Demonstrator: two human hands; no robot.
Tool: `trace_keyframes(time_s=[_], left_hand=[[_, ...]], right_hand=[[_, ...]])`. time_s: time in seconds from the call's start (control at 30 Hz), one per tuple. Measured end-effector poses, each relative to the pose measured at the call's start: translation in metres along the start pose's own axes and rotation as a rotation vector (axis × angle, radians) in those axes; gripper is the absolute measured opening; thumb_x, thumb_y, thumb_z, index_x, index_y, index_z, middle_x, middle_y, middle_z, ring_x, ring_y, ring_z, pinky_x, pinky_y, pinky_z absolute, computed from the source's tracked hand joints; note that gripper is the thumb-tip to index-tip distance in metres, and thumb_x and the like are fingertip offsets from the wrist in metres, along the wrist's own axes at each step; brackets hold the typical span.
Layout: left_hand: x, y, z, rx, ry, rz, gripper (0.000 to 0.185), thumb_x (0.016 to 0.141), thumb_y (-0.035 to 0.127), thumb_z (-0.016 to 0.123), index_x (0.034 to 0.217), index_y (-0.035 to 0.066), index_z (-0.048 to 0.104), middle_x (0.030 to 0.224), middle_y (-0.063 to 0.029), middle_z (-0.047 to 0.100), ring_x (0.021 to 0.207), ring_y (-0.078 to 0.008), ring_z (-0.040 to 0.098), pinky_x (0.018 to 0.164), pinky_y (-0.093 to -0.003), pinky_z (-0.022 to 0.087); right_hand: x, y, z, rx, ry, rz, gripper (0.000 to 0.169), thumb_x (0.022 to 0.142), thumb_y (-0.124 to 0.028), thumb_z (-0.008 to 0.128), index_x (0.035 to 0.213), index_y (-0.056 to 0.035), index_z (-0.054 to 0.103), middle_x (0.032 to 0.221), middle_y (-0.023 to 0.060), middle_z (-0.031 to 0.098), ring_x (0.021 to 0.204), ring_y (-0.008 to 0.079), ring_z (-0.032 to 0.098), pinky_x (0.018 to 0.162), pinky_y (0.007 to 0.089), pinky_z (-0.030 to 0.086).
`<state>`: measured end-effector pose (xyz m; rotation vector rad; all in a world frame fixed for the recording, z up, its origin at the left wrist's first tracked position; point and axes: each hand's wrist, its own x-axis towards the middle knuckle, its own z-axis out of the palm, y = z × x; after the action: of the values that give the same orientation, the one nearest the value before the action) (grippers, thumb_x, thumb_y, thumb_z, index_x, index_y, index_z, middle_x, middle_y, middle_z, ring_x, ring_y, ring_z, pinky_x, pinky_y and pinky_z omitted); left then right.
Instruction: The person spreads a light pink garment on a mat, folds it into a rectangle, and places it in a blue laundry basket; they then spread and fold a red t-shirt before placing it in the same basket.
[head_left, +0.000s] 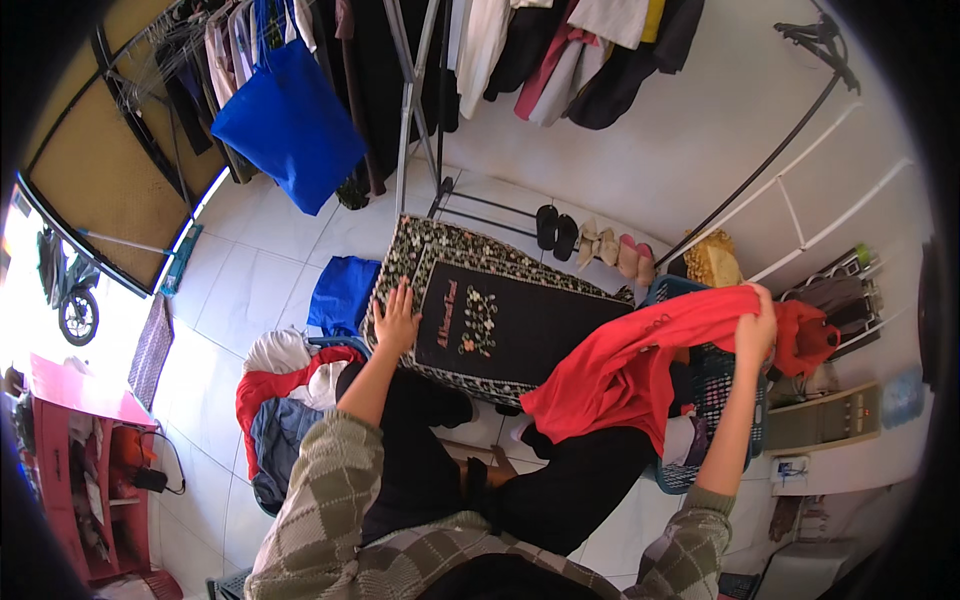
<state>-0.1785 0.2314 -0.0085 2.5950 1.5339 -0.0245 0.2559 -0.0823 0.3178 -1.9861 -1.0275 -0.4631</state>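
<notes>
My left hand lies palm down with fingers apart on the left end of a low table-like surface. A black cover with a floral border, an embroidered flower and some writing is spread over it. My right hand grips one end of a red garment, raised over a blue-green plastic basket. The garment hangs from that hand across the basket and the right end of the cover, its lower folds reaching my right thigh. More clothes show in the basket, partly hidden by the red cloth.
At my left, another basket holds a heap of clothes. A blue bag sits behind it. Clothes racks with a hanging blue tote bag stand ahead. Black slippers lie by the wall, and a pink cabinet is far left.
</notes>
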Motion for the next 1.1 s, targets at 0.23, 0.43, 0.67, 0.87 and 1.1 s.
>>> trace_keyframes(time_s=[0.23, 0.43, 0.67, 0.87, 1.1], left_hand=[[0.080, -0.047, -0.022, 0.088, -0.071, -0.147, 0.056, 0.094, 0.046, 0.034, 0.145, 0.031, 0.016, 0.151, 0.0026, 0.016, 0.139, -0.0226, 0.016, 0.103, -0.0672, 0.004], [0.033, 0.089, -0.078, -0.231, 0.332, 0.194, 0.066, 0.072, 0.019, 0.063, 0.132, 0.008, 0.040, 0.133, -0.0160, 0.044, 0.124, -0.0311, 0.041, 0.099, -0.0555, 0.031], [-0.140, 0.286, -0.073, -0.762, 0.052, 0.647, 0.106, 0.061, 0.052, 0.073, 0.140, 0.004, 0.021, 0.142, -0.0174, 0.028, 0.129, -0.0359, 0.031, 0.100, -0.0558, 0.029], [-0.075, 0.297, -0.102, -1.053, 0.077, 0.438, 0.038, 0.070, 0.004, 0.059, 0.107, 0.002, 0.054, 0.107, -0.0196, 0.056, 0.101, -0.0380, 0.053, 0.087, -0.0397, 0.044], [-0.066, 0.208, -0.249, -0.831, 0.722, 0.467, 0.029, 0.065, -0.007, 0.049, 0.090, 0.006, 0.056, 0.081, -0.0127, 0.058, 0.076, -0.0341, 0.059, 0.065, -0.0427, 0.048]], right_hand=[[-0.008, 0.014, -0.046, 0.109, -0.061, 0.146, 0.024, 0.082, 0.000, 0.046, 0.102, -0.0018, 0.059, 0.095, 0.0052, 0.063, 0.090, 0.0150, 0.057, 0.084, 0.0258, 0.042], [-0.026, -0.041, -0.052, 0.118, -0.209, 0.058, 0.027, 0.073, 0.010, 0.052, 0.096, -0.0001, 0.060, 0.087, 0.0027, 0.062, 0.080, 0.0099, 0.058, 0.073, 0.0220, 0.045], [-0.015, -0.155, -0.013, 0.120, -0.050, -0.173, 0.023, 0.065, 0.005, 0.058, 0.087, -0.0023, 0.061, 0.071, 0.0069, 0.063, 0.066, 0.0107, 0.058, 0.065, 0.0231, 0.045], [-0.002, -0.180, -0.056, -0.068, -0.076, -0.134, 0.014, 0.068, -0.009, 0.064, 0.080, -0.0050, 0.059, 0.065, 0.0109, 0.060, 0.060, 0.0203, 0.059, 0.058, 0.0278, 0.044], [0.006, -0.069, -0.161, -0.242, -0.034, -0.148, 0.045, 0.071, 0.002, 0.044, 0.114, -0.0062, 0.053, 0.103, 0.0166, 0.063, 0.101, 0.0337, 0.059, 0.087, 0.0367, 0.044]])
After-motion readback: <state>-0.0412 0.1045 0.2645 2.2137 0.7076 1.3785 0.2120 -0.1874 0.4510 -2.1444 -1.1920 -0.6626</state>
